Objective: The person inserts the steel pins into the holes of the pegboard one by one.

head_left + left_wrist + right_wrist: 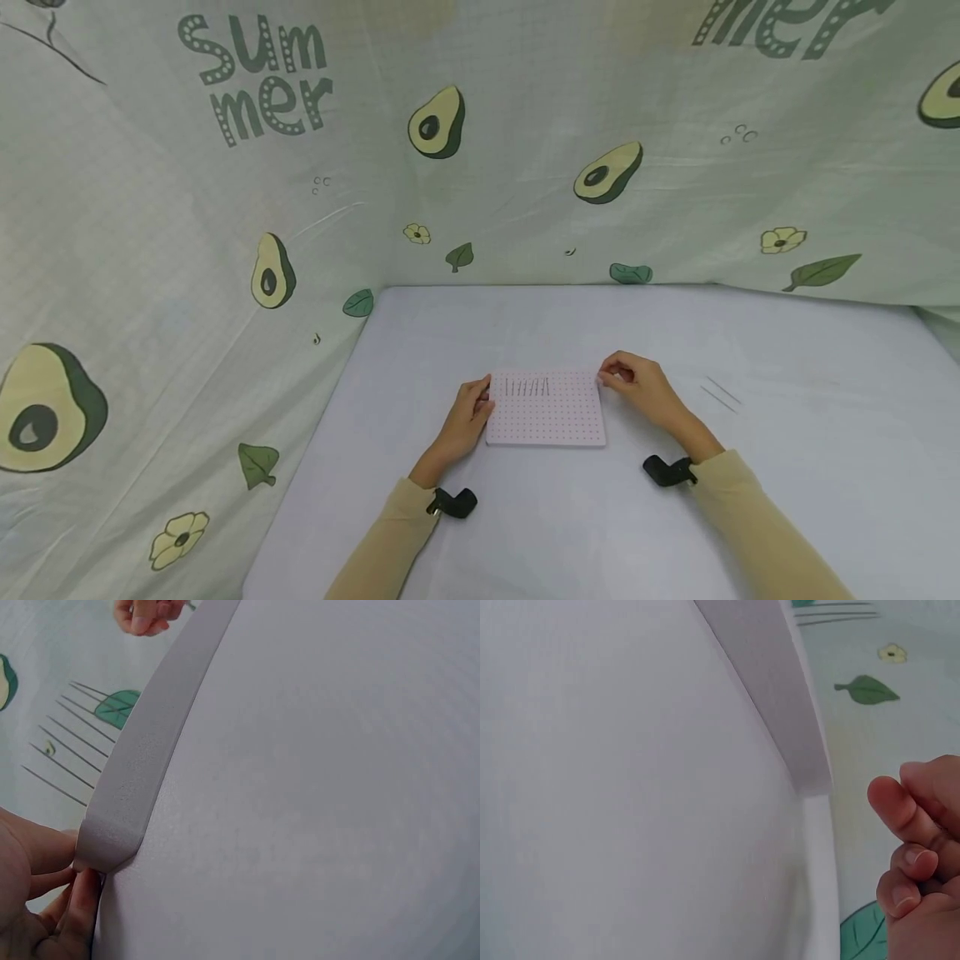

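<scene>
A pale pegboard (546,417) with a grid of small holes lies on the white table. Several thin dark sticks (527,387) stand in a row in its upper left part; in the left wrist view the sticks (71,744) rise above the board's edge. My left hand (465,418) grips the board's left side, with fingers and thumb around the corner. By the upper right corner is my right hand (637,383), its fingers curled and thumb against the index finger. In the right wrist view that hand (926,847) is apart from the board, with nothing visible between its fingertips.
Two loose thin sticks (722,393) lie on the white table (810,433) to the right of my right hand. A cloth printed with avocados and leaves (510,208) hangs behind and to the left of the table.
</scene>
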`<state>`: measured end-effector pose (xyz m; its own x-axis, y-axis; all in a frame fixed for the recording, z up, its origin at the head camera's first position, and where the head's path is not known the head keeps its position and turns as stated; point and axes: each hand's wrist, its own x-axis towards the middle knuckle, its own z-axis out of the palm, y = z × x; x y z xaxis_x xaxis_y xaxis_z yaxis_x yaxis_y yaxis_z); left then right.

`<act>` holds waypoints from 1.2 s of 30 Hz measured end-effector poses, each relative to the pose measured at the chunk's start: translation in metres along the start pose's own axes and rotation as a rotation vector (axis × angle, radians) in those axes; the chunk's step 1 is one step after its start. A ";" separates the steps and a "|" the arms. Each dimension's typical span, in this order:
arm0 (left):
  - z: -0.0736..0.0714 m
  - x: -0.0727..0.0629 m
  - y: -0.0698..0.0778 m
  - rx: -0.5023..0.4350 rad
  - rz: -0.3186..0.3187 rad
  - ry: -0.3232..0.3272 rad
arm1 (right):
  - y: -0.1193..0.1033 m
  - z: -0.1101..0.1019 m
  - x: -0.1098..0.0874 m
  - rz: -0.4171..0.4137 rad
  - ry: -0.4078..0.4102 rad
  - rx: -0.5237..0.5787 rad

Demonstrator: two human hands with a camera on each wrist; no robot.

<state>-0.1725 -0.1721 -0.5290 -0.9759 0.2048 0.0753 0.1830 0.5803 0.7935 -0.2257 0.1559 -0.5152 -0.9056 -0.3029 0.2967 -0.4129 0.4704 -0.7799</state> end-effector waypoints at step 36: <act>0.002 -0.002 -0.005 -0.013 0.001 -0.005 | 0.041 -0.088 -0.053 0.149 0.198 -0.165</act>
<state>-0.1716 -0.1740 -0.5340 -0.9752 0.2091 0.0728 0.1820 0.5696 0.8015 -0.2035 0.2642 -0.5142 -0.9518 -0.0603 0.3007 -0.2698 0.6307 -0.7276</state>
